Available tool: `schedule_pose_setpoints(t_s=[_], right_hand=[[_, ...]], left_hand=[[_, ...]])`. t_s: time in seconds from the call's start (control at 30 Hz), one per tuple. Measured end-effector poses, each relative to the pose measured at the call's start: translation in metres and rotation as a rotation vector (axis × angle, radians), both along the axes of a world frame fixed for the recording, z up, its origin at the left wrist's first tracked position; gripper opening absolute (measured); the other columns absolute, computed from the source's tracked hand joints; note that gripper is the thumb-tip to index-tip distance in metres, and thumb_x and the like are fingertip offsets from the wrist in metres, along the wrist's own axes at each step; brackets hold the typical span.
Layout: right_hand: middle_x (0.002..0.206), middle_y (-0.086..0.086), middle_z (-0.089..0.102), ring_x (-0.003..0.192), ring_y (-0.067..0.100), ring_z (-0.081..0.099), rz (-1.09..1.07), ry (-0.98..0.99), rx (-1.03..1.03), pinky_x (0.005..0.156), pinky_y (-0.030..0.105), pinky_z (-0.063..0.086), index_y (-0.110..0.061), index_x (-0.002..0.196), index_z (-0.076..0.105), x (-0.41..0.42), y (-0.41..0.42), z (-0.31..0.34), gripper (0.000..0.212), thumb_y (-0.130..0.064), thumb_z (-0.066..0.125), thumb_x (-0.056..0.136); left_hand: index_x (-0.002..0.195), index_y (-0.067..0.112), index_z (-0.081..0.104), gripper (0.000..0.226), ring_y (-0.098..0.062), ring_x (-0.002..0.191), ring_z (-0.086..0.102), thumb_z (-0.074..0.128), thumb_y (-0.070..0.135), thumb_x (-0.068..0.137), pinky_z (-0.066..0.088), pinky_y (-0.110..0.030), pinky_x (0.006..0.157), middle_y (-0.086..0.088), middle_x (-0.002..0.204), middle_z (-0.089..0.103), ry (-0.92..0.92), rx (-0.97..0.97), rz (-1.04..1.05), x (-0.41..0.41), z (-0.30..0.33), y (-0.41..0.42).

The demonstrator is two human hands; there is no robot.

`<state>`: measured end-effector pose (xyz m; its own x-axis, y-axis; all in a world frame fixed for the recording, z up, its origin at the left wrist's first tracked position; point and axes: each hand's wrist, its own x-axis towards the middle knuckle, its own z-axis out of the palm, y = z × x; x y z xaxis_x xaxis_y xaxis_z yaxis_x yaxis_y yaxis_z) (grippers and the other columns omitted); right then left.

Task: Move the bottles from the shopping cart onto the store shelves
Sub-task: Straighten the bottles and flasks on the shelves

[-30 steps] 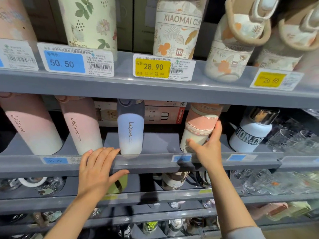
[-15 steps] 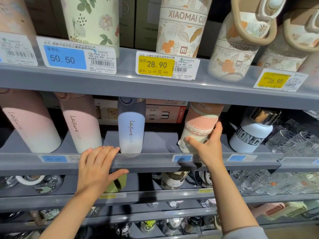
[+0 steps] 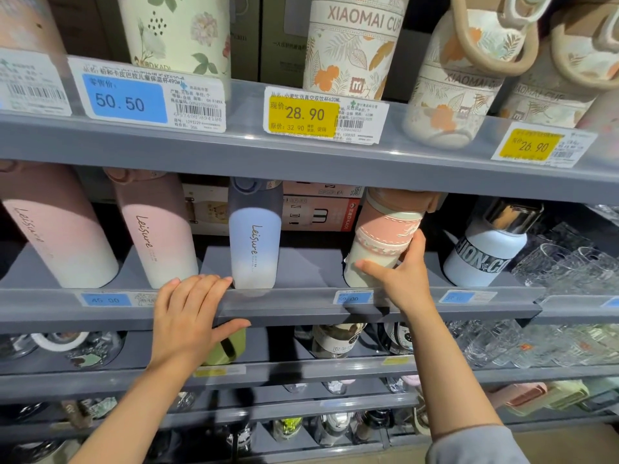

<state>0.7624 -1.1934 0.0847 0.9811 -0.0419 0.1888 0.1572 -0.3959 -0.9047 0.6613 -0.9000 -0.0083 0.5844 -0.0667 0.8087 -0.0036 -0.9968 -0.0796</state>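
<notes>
Little had changed: right hand [image 3: 407, 283] fingers stayed clamped on the pink-banded cream bottle [image 3: 382, 239], still tilted near the grey shelf's [image 3: 301, 304] front edge; left hand [image 3: 187, 316] lay flat, fingers together, on that edge.

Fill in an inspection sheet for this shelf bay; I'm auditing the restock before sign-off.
Surface: grey middle shelf, price strip along its front.
Job's things: pink-banded bottle tilted on the shelf, held; blue Leisure bottle and two pink Leisure bottles upright.
Clutter: boxes behind the bottles.
Grippers: right hand grips the pink-banded bottle; left hand rests on the shelf edge.
Cables: nothing seen.
Surroundings: floral cups above; glassware to the right.
</notes>
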Motion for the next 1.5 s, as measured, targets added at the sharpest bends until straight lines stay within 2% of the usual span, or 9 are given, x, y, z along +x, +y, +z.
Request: schedule_pose_setpoints(t_s=[0.1, 0.23, 0.3, 0.43, 0.6, 1.07, 1.23, 1.4, 1.5], right_hand=[[0.132, -0.001, 0.048, 0.121, 0.02, 0.048, -0.133, -0.042, -0.118, 0.097, 0.043, 0.045, -0.022, 0.141, 0.031, -0.003, 0.013, -0.003, 0.104, -0.042, 0.089, 0.057], [0.138, -0.001, 0.043, 0.126, 0.022, 0.046, -0.209, -0.039, -0.216, 0.097, 0.044, 0.044, -0.026, 0.145, 0.025, -0.008, 0.021, -0.006, 0.114, -0.064, 0.08, 0.054], [0.137, -0.007, 0.045, 0.124, 0.019, 0.047, -0.126, -0.03, -0.165, 0.1, 0.045, 0.043, -0.031, 0.144, 0.022, -0.008, 0.015, -0.006, 0.11, -0.06, 0.077, 0.053], [0.117, -0.023, 0.052, 0.113, 0.014, 0.052, 0.01, 0.001, -0.067, 0.101, 0.047, 0.044, -0.034, 0.142, 0.023, -0.009, 0.002, -0.004, 0.096, -0.024, 0.083, 0.068], [0.127, -0.007, 0.056, 0.115, 0.018, 0.054, -0.115, -0.062, -0.174, 0.093, 0.045, 0.047, -0.025, 0.135, 0.037, -0.006, 0.013, -0.008, 0.089, -0.041, 0.086, 0.062], [0.125, -0.004, 0.054, 0.116, 0.017, 0.052, -0.22, -0.108, -0.257, 0.085, 0.034, 0.045, -0.02, 0.131, 0.041, -0.006, 0.021, -0.011, 0.093, -0.055, 0.084, 0.057], [0.122, -0.001, 0.052, 0.115, 0.02, 0.052, -0.262, -0.113, -0.274, 0.085, 0.038, 0.046, -0.016, 0.127, 0.042, -0.008, 0.026, -0.008, 0.095, -0.06, 0.083, 0.053], [0.125, -0.004, 0.048, 0.116, 0.015, 0.049, -0.179, -0.127, -0.265, 0.091, 0.036, 0.045, -0.022, 0.131, 0.04, -0.012, 0.02, -0.008, 0.099, -0.062, 0.083, 0.052], [0.133, -0.006, 0.039, 0.12, 0.007, 0.041, -0.049, -0.101, -0.112, 0.096, 0.029, 0.038, -0.027, 0.143, 0.03, -0.021, 0.005, -0.009, 0.102, -0.052, 0.084, 0.061]], left_hand=[[0.116, 0.011, 0.054, 0.067, -0.024, 0.102, 0.051, 0.032, 0.07, 0.092, 0.032, -0.041, 0.096, -0.008, 0.101, 0.065, 0.002, -0.003, -0.001, 0.0, 0.0, 0.0], [0.116, 0.012, 0.054, 0.067, -0.024, 0.102, 0.051, 0.032, 0.07, 0.092, 0.033, -0.042, 0.095, -0.008, 0.101, 0.066, 0.005, 0.0, 0.007, 0.0, 0.0, 0.0], [0.117, 0.012, 0.054, 0.067, -0.024, 0.103, 0.051, 0.031, 0.07, 0.092, 0.033, -0.042, 0.096, -0.009, 0.101, 0.066, 0.01, -0.003, 0.01, 0.0, 0.0, 0.0], [0.117, 0.012, 0.054, 0.067, -0.024, 0.103, 0.051, 0.031, 0.07, 0.092, 0.033, -0.042, 0.096, -0.008, 0.101, 0.066, 0.01, 0.0, 0.012, 0.0, -0.001, 0.0], [0.117, 0.012, 0.054, 0.067, -0.024, 0.103, 0.051, 0.031, 0.07, 0.092, 0.033, -0.042, 0.096, -0.009, 0.101, 0.066, 0.01, -0.003, 0.007, 0.0, -0.001, 0.0], [0.117, 0.011, 0.054, 0.066, -0.024, 0.103, 0.05, 0.032, 0.069, 0.092, 0.032, -0.042, 0.097, -0.009, 0.102, 0.066, 0.017, -0.011, -0.005, -0.003, 0.002, -0.001], [0.117, 0.012, 0.054, 0.064, -0.024, 0.104, 0.05, 0.037, 0.068, 0.09, 0.031, -0.042, 0.1, -0.008, 0.104, 0.063, 0.036, -0.038, -0.006, -0.004, 0.004, -0.003], [0.116, 0.011, 0.056, 0.063, -0.025, 0.106, 0.051, 0.049, 0.064, 0.081, 0.031, -0.044, 0.101, -0.01, 0.105, 0.065, 0.115, -0.067, 0.002, -0.01, 0.011, -0.007], [0.117, 0.009, 0.059, 0.064, -0.027, 0.113, 0.051, 0.049, 0.061, 0.082, 0.028, -0.046, 0.107, -0.01, 0.111, 0.064, 0.194, -0.125, 0.016, -0.016, 0.014, -0.013]])
